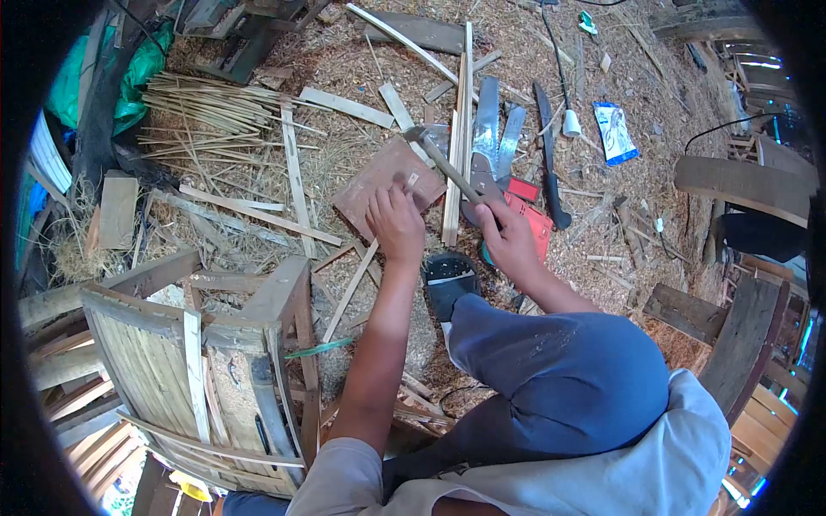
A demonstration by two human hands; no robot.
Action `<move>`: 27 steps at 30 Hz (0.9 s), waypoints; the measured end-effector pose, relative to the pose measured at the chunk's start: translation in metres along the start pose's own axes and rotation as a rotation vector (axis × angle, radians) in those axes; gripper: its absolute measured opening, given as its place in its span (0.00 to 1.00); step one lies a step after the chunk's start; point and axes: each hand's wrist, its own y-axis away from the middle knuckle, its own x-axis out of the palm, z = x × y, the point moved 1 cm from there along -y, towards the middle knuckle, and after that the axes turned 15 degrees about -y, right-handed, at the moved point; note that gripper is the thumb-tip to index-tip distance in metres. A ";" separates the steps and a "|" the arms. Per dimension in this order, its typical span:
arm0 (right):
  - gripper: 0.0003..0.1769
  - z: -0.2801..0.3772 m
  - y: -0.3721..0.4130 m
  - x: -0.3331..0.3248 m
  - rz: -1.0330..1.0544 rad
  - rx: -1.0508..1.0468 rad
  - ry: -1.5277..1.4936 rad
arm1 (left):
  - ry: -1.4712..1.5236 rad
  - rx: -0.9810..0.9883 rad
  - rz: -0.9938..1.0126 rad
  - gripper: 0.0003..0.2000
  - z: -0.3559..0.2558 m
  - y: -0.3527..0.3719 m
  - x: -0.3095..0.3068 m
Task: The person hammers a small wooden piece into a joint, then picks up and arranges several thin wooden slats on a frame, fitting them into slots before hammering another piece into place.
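My right hand is wrapped round the handle of a hammer, whose metal head lies up and to the left, over the edge of a reddish-brown board. On that board rests my left hand, its fingers bent near a small pale piece; whether they grip anything is too small to tell. Long pale wood strips lie just right of the board. A black bucket stands below them, between my arms.
Two saws, a long dark blade tool, a red case and a blue-white packet lie to the right. Thin sticks are heaped at upper left. A wooden frame stands at lower left.
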 end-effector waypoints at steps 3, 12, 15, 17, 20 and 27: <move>0.18 -0.008 -0.006 0.000 0.095 0.158 0.141 | 0.061 0.003 -0.015 0.11 -0.001 -0.002 -0.004; 0.18 -0.021 -0.008 -0.004 0.072 0.141 0.089 | 0.079 -0.011 0.008 0.11 -0.003 0.001 -0.008; 0.17 -0.023 -0.018 -0.007 0.102 0.147 0.174 | 0.063 -0.016 -0.004 0.12 -0.005 0.001 -0.009; 0.17 -0.009 -0.015 -0.008 0.053 0.078 0.124 | 0.056 -0.006 0.011 0.11 -0.004 0.004 -0.011; 0.17 0.004 -0.015 -0.003 -0.037 -0.014 -0.014 | 0.022 0.002 -0.013 0.12 -0.003 0.005 -0.014; 0.19 -0.019 -0.007 -0.003 0.004 0.150 0.010 | -0.112 -0.017 0.102 0.11 0.002 0.006 -0.021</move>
